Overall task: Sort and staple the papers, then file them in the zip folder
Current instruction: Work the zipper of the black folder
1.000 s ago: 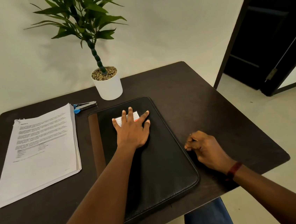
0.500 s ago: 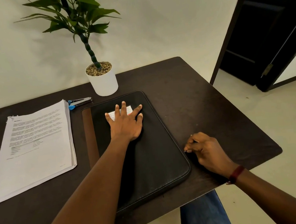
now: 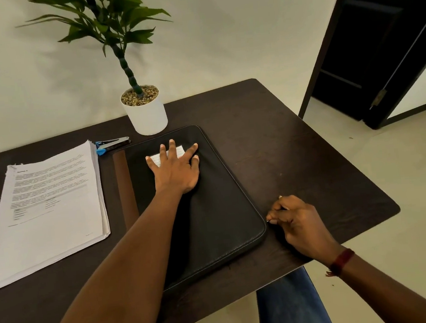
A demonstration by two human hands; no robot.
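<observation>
A: What do we see of the 2 hands?

B: We see the left hand [image 3: 175,172] laid flat on the zip folder [image 3: 212,214], fingers straight and spread. It presses down over a small white lined card [image 3: 157,159] on the cover. The right hand [image 3: 298,222] is apart from it, at the folder's right edge near the front corner. Its fingers are curled and pinch a small metal piece [image 3: 268,219]; we cannot tell what that is.

A: And the folder itself?

B: We find it lying shut in the middle of the dark table [image 3: 297,152]. It is black, with a brown strip [image 3: 125,191] along its left side.

A: The papers?

B: We see 1 stack of papers [image 3: 51,212] just left of the folder, printed side up, its edges slightly fanned. A blue-tipped stapler [image 3: 113,144] lies at the stack's far right corner, well apart from both hands.

A: What else do we note?

B: We note a white plant pot [image 3: 146,115] just behind the folder, a red wristband [image 3: 342,261] on the right wrist, and a dark door [image 3: 377,38] at the right.
</observation>
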